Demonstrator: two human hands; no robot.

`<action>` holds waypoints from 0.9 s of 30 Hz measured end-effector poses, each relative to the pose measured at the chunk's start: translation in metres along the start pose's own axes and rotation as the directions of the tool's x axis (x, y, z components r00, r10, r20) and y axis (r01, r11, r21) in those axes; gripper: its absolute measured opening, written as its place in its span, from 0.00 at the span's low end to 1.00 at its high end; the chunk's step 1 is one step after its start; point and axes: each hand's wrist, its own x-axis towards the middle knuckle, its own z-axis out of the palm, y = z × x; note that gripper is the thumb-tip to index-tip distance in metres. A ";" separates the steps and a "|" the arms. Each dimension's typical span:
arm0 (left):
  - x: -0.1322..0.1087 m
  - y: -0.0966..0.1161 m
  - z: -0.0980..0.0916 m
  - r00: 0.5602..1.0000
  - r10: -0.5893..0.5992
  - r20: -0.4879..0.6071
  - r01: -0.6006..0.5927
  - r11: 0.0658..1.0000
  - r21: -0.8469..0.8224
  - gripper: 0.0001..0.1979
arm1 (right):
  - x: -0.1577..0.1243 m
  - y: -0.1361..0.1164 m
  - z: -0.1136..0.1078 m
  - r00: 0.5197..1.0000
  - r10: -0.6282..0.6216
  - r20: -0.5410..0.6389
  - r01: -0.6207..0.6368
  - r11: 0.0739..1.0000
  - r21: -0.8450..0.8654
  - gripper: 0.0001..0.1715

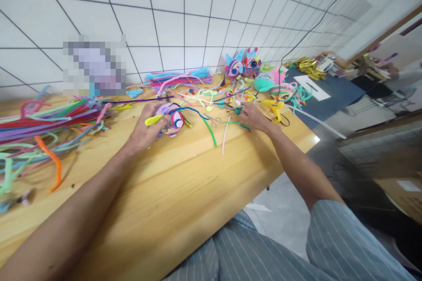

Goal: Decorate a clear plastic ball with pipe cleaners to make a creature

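Observation:
My left hand (147,125) rests on the wooden table (171,193), fingers curled round a small multicoloured pipe-cleaner figure (174,123) with a yellow piece (153,119) sticking out. My right hand (252,116) reaches to the right, fingers down among loose pipe cleaners, touching a green one (239,122); what it pinches, if anything, is hidden. A blue and green pipe cleaner (202,123) curves between both hands. Small scissors (212,118) lie between them.
A big heap of coloured pipe cleaners (42,127) lies at the left. More bundles (180,78) and two finished figures (244,66) stand by the tiled wall. A yellow glue gun (275,109) lies right of my right hand. The table edge runs at the right.

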 end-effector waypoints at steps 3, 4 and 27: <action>0.000 0.001 0.000 1.000 0.004 0.007 -0.004 1.000 -0.008 0.26 | -0.006 0.009 -0.016 0.993 0.052 -0.109 -0.031 0.982 0.186 0.17; 0.000 0.001 -0.001 1.000 0.004 0.005 -0.004 1.000 -0.008 0.26 | -0.009 0.011 -0.022 0.980 0.093 -0.173 -0.036 0.951 0.309 0.19; -0.008 0.001 0.005 0.992 0.125 0.011 -0.125 0.992 0.010 0.24 | -0.187 -0.134 0.008 0.942 0.002 0.336 -0.334 0.107 0.937 0.31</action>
